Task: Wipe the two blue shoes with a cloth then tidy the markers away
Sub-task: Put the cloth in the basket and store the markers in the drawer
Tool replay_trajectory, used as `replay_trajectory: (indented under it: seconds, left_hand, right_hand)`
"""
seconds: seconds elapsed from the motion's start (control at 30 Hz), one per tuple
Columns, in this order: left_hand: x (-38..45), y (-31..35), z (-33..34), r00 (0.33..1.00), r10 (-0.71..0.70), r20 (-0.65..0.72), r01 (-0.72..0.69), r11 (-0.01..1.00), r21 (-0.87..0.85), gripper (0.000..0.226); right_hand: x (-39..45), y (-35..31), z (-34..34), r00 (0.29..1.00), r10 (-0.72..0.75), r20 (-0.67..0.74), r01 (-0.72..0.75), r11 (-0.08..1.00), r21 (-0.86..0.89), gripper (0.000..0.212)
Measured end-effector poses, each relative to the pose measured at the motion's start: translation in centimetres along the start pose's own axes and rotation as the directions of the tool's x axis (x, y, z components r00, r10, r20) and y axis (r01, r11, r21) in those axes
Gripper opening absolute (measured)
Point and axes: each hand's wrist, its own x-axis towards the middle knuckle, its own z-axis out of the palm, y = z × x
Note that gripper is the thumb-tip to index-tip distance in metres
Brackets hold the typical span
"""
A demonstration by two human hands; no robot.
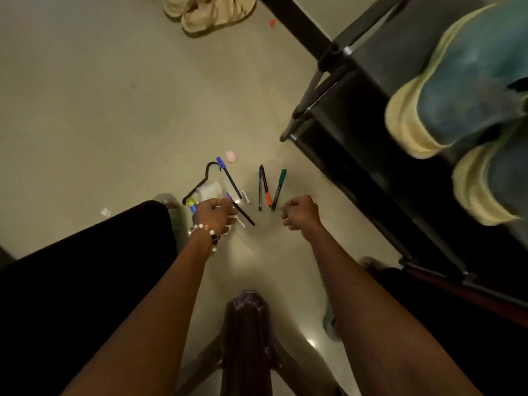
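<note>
Two blue shoes with pale yellow soles, one [463,90] above the other [491,184], sit on a black rack [357,90] at the right. Markers lie on the floor: a blue-capped one [227,175], a dark blue one [260,187], an orange-tipped one [266,187] and a green one [279,188]. My left hand [214,215], with a bead bracelet on the wrist, is closed around a black marker [244,215] that sticks out toward the right. Over the floor just right of the markers, my right hand [301,211] is a fist with nothing visible in it.
A black hanger [200,181], a white folded cloth [210,191], a pink round lid [231,156] and clear plastic with white teeth [245,197] lie by my left hand. Beige sandals [211,12] are far ahead. A brown stool [245,338] stands between my legs.
</note>
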Motion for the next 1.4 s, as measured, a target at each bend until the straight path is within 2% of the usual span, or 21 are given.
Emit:
replay_trajectory:
  seconds: [0.13, 0.2, 0.43, 0.53, 0.6, 0.63, 0.7, 0.8, 0.87, 0.9, 0.97, 1.0, 1.1, 1.17, 1.23, 1.3, 1.33, 1.4]
  left_hand:
    - [6.5, -1.3, 1.2, 1.0, -0.007, 0.029, 0.006, 0.999, 0.046, 0.011]
    - [9.0, -1.9, 1.7, 0.999, -0.014, 0.048, 0.01, 0.997, 0.079, 0.01]
    - [14.0, -4.3, 3.8, 0.997, -0.008, 0.081, 0.0, 0.995, 0.095, 0.01]
    - [13.8, -4.2, 4.9, 0.997, -0.002, 0.072, -0.001, 0.999, 0.043, 0.005]
    - [13.2, -3.9, 5.7, 0.993, -0.037, 0.115, 0.04, 0.999, -0.029, 0.013]
    - [12.9, -3.6, 6.1, 0.987, -0.065, 0.147, 0.075, 0.995, -0.061, 0.019]
    - [12.0, -2.8, 6.8, 0.969, -0.121, 0.217, 0.145, 0.985, -0.095, 0.025]
    - [11.3, -2.5, 7.3, 0.964, -0.123, 0.237, 0.142, 0.988, -0.066, 0.024]
    - [11.3, -2.5, 7.2, 0.979, -0.057, 0.194, 0.062, 0.998, -0.022, 0.022]
    - [11.4, -2.6, 7.1, 0.985, -0.041, 0.165, 0.047, 0.998, -0.036, 0.023]
    - [12.0, -2.8, 6.5, 0.994, -0.046, 0.099, 0.058, 0.99, -0.127, 0.026]
    - [12.4, -3.0, 6.0, 0.997, -0.043, 0.063, 0.052, 0.987, -0.155, 0.027]
    - [13.7, -3.5, 4.5, 1.0, 0.02, 0.003, -0.019, 1.0, -0.015, 0.033]
    - [14.3, -3.7, 3.6, 0.999, 0.037, -0.005, -0.036, 0.996, 0.085, 0.034]
    - [14.6, -3.8, 3.1, 1.0, 0.018, 0.008, -0.019, 0.996, 0.092, 0.027]
    - [14.5, -3.9, 3.3, 1.0, 0.002, 0.029, -0.005, 0.996, 0.085, 0.015]
    - [14.4, -4.0, 3.6, 0.999, 0.002, 0.04, -0.006, 0.996, 0.088, 0.011]
    - [14.1, -3.9, 4.6, 0.999, 0.007, 0.046, -0.011, 0.997, 0.075, 0.015]
  right_hand:
    - [7.4, 0.4, 3.4, 0.997, -0.017, -0.072, 0.004, 0.983, -0.182, 0.012]
    - [10.0, 0.4, 4.6, 0.992, -0.023, -0.12, -0.009, 0.964, -0.264, 0.022]
    - [15.0, 1.7, 7.1, 0.965, -0.115, -0.237, 0.022, 0.931, -0.364, 0.031]
    - [14.8, 2.5, 6.3, 0.954, -0.122, -0.275, 0.052, 0.967, -0.251, 0.028]
    - [13.7, 2.6, 5.7, 0.955, -0.104, -0.277, 0.084, 0.993, -0.083, 0.023]
    - [12.8, 2.5, 5.5, 0.967, -0.121, -0.223, 0.127, 0.992, 0.014, 0.019]
    - [10.7, 2.3, 5.5, 0.976, -0.216, -0.014, 0.216, 0.968, 0.125, 0.014]
    - [8.3, 2.4, 5.8, 0.921, -0.304, 0.242, 0.263, 0.947, 0.185, 0.015]
    - [8.1, 2.5, 6.0, 0.929, -0.285, 0.235, 0.218, 0.936, 0.275, 0.015]
    - [8.6, 2.4, 6.2, 0.953, -0.265, 0.148, 0.221, 0.94, 0.259, 0.014]
    - [10.3, 2.6, 6.8, 0.964, -0.261, -0.056, 0.262, 0.965, 0.019, 0.016]
    - [11.2, 2.5, 7.1, 0.953, -0.28, -0.113, 0.265, 0.955, -0.136, 0.02]
    - [13.3, 2.7, 8.5, 0.925, -0.376, -0.064, 0.299, 0.819, -0.49, 0.027]
    - [13.8, 2.7, 8.7, 0.914, -0.401, -0.065, 0.291, 0.757, -0.586, 0.019]
    - [13.9, 2.5, 8.6, 0.941, -0.302, -0.154, 0.197, 0.856, -0.477, 0.017]
    - [13.3, 2.3, 8.3, 0.962, -0.149, -0.23, 0.103, 0.974, -0.203, 0.014]
    - [12.6, 2.1, 8.1, 0.968, -0.106, -0.229, 0.094, 0.994, -0.062, 0.013]
    - [10.5, 1.8, 7.8, 0.987, -0.109, -0.12, 0.126, 0.981, 0.144, 0.012]
